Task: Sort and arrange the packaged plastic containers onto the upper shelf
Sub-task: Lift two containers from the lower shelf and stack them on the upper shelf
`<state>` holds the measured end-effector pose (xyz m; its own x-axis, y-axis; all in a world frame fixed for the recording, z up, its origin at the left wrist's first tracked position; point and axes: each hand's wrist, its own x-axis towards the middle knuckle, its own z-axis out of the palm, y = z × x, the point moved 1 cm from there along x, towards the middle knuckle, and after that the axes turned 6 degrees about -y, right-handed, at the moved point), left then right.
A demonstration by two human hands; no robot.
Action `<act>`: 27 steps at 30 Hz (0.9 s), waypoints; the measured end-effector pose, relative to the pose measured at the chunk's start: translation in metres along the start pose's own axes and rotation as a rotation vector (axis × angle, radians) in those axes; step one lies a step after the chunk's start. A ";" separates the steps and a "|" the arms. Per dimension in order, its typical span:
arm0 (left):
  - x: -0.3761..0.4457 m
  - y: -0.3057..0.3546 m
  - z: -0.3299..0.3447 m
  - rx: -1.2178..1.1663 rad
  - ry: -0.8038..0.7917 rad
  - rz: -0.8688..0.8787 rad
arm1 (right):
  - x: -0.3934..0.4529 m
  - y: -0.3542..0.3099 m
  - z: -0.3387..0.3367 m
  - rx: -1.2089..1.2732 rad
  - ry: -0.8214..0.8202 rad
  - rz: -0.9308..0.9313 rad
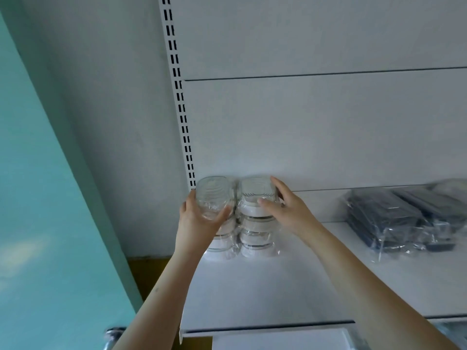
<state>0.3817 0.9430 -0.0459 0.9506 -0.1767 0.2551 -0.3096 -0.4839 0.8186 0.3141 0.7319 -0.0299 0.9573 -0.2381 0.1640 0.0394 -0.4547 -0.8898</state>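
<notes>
Two arms come up from the bottom of the frame to the white shelf (278,286) in the middle. The shelf edge is nearest, low in the frame, and a bare stretch of shelf lies between it and the packs.

The left hand (199,218) is left of the middle. Its fingers and thumb curl round the top of the left pack (214,195), so it is holding that pack. The right hand (285,205) is just beside it, a little to the right. Its fingers are fairly straight. The thumb lies on the front of the right pack (255,213) and the fingers reach over the pack's far side, so it looks like it is pressing, not grabbing.

Both packs are clear tubs with white lids, stacked and wrapped in film. They stand tall, with the long way going up and down. They touch each other, side by side. The left pack sits in the left back corner, by the slotted post (185,137).

I think the next move is to push both packs straight away from the hands until they meet the back wall (316,127). Each hand is already on its own pack.

Far off at the right of the frame lie dark packs (394,221), well apart from the hands.
</notes>
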 end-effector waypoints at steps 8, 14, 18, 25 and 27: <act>-0.031 0.018 -0.013 0.080 0.221 0.152 | -0.029 -0.017 -0.010 -0.209 0.210 -0.138; -0.120 0.064 0.050 -0.229 0.048 0.420 | -0.092 -0.015 -0.056 -0.372 0.466 -0.369; -0.214 0.055 0.131 -0.287 -0.345 0.498 | -0.152 0.013 -0.101 -0.421 0.671 -0.360; -0.288 -0.027 0.265 -0.042 -0.801 0.275 | -0.250 0.126 -0.154 -0.384 0.901 -0.027; -0.296 -0.041 0.289 0.039 -0.857 0.191 | -0.267 0.165 -0.168 -0.401 0.912 0.055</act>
<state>0.1067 0.7675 -0.3040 0.5438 -0.8331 -0.1010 -0.4772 -0.4060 0.7794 0.0164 0.5762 -0.1487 0.3624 -0.7589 0.5411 -0.2589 -0.6397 -0.7237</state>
